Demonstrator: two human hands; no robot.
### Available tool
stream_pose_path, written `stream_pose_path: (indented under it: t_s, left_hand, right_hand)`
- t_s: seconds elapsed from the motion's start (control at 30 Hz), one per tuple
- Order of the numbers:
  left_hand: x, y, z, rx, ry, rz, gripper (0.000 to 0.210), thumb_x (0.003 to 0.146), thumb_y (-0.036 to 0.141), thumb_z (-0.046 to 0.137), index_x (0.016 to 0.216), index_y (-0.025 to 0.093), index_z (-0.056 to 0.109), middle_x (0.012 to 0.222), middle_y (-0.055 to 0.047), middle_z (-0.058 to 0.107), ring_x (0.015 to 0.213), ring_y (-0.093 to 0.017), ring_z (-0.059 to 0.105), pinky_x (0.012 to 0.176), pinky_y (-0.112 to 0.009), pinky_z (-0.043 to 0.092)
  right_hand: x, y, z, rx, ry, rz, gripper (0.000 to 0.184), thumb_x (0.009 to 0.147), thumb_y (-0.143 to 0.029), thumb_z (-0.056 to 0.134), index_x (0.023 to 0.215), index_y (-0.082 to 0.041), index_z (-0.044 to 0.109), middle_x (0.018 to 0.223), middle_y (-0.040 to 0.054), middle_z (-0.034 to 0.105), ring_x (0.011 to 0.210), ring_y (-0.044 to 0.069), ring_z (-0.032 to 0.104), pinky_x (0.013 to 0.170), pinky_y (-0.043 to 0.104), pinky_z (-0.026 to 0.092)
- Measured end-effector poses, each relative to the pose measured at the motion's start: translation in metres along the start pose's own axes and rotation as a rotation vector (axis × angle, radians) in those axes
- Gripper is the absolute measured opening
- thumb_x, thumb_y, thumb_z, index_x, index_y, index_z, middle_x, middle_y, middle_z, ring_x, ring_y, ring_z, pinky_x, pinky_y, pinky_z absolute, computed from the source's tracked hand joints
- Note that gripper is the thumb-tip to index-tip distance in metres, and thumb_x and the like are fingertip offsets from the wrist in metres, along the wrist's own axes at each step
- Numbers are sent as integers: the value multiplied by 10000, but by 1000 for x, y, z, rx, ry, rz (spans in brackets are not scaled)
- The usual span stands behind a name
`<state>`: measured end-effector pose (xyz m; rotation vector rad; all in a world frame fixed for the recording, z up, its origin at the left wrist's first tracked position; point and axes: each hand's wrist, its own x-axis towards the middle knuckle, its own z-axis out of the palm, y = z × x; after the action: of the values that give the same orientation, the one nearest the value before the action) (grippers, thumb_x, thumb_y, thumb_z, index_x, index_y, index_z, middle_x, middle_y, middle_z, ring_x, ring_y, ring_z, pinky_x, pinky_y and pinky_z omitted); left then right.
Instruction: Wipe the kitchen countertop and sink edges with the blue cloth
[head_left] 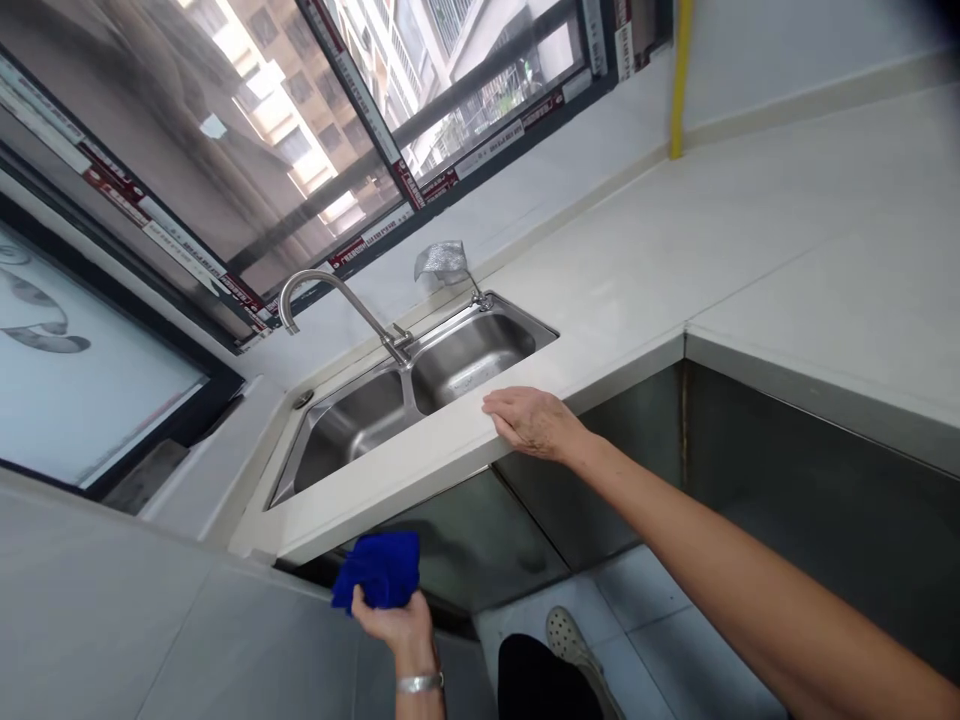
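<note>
So the left hand [396, 618] has a blue cloth [379, 570] bunched up in its fingers, down low at the near edge of the white table [675, 250], just under the overhang. The right hand [534, 420] is well apart from the cloth, further right, lying open and flat on the table's front edge right beside the double steel sink [412, 385]. A curved faucet [337, 300] stands at the sink's far side, below the window [300, 130].
</note>
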<state>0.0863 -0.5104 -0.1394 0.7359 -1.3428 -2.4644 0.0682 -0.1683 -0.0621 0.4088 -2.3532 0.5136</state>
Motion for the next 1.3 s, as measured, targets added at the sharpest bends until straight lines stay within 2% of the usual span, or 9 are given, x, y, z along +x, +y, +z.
stream_pose_path:
  t_s: [0.13,0.3,0.5,0.7,0.8,0.9,1.03,1.2,1.3]
  left_hand:
    - [32,1,23,59,358,413,489,978,388,286,1414,233,443,1352,-28,582,1210,-178,585,953,-321,544]
    - [60,-31,34,368,435,608,477,964,490,462,1247,120,561,1293,-152,609,1227,-288,578,1064,-492,476]
    - [54,-63,24,761,284,876,633,895,334,499,1451,56,380,1480,-224,450,1478,-290,300,1244,-393,240]
    - [36,-73,23,995,164,1041,703,950,337,427,1532,29,179,1562,-266,286,1481,-287,287,1242,-396,240]
    - [19,-94,32,1073,79,1113,655,965,317,405,1512,6,224,1539,-288,293,1479,-303,275,1236,-439,244]
    - [2,-114,44,1146,-14,1158,549,954,253,416,1465,59,369,1524,-260,320,1468,-322,278,1219,-495,264]
    - [-17,-124,56,1206,-69,1175,504,928,176,437,1425,94,448,1497,-251,342,1439,-348,299,1185,-554,302]
    - [-40,-128,71,1432,-253,1165,682,784,32,531,1452,132,436,1497,-228,338,1390,-380,336,1145,-576,361]
    - [-53,-135,83,1516,-283,1179,734,753,8,561,1462,140,427,1488,-225,345,1373,-384,354,1119,-558,408]
  right_hand:
    - [0,-3,-1,-32,5,3,271,931,-171,444,1058,-191,681,1204,87,687,1136,247,625,1007,412,480]
    - [0,-8,-3,-69,0,18,273,927,-168,438,1087,-174,659,1228,105,665,1138,274,612,987,432,465]
    - [-1,-10,-2,-159,1,21,256,939,-177,440,1091,-174,646,1226,85,663,1084,241,620,936,388,454]
    - [-1,-9,-1,-202,-1,19,248,946,-189,433,1078,-176,643,1224,73,660,1047,229,612,918,377,433]
    - [-2,-8,1,-205,0,19,257,944,-190,429,1089,-176,640,1223,72,657,1055,228,608,920,371,421]
    - [-2,-8,1,-207,-2,24,257,942,-191,434,1091,-174,642,1211,78,657,1045,227,608,903,366,414]
    - [-1,-9,0,-209,-17,28,259,946,-196,430,1088,-172,645,1193,82,662,1029,230,606,881,364,409]
    - [-1,-10,1,-212,-4,41,260,936,-192,435,1092,-171,642,1161,89,668,1030,234,600,877,361,400]
    - [-1,-9,3,-212,3,35,264,937,-200,430,1090,-171,644,1159,88,670,1029,230,601,881,359,403]
